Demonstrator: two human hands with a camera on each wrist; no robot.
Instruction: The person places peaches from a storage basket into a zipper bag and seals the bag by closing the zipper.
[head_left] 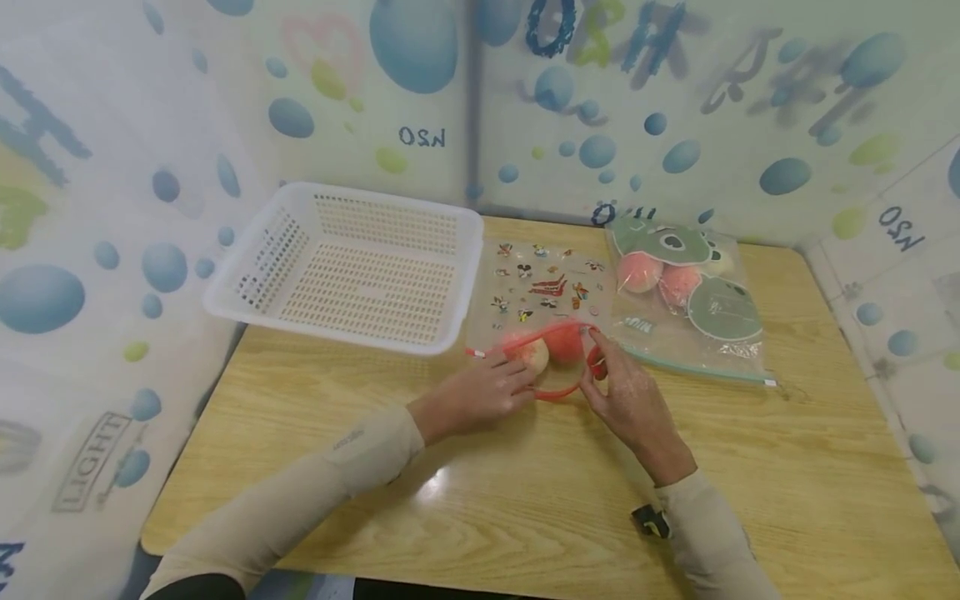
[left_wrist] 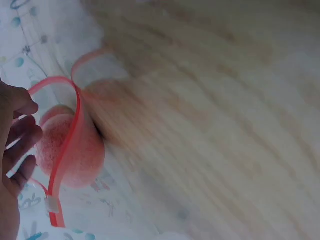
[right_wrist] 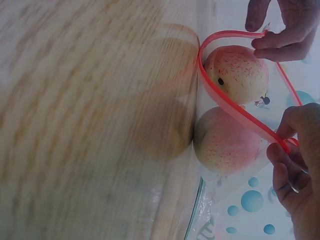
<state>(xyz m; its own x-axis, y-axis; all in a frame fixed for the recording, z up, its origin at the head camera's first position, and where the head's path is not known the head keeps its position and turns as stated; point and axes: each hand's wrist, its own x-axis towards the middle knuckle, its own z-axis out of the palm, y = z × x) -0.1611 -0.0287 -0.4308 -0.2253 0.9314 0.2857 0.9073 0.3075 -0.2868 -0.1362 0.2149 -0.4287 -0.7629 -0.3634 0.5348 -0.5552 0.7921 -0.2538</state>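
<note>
A clear zip bag [head_left: 547, 287] with small cartoon prints and a red zip edge [right_wrist: 235, 107] lies flat, its mouth spread apart towards the person. Two pinkish peaches [right_wrist: 227, 142] [head_left: 531, 354] sit at that mouth. My right hand [head_left: 630, 392] pinches the red edge at the bag's right corner between thumb and fingers. At the left part of the mouth is my left hand [head_left: 480, 392], fingers loosely bent with a gap to the thumb [left_wrist: 25, 100]. Its fingertips lie right beside a peach. A white zip slider [left_wrist: 51, 204] is near those fingers.
A white perforated plastic basket [head_left: 367, 275] stands at the back left of the wooden table [head_left: 480, 517]. Right of the cartoon bag lies another clear bag [head_left: 637, 342] with green frog-like prints, a green zip edge and several peaches. Patterned walls [head_left: 337, 125] border the table.
</note>
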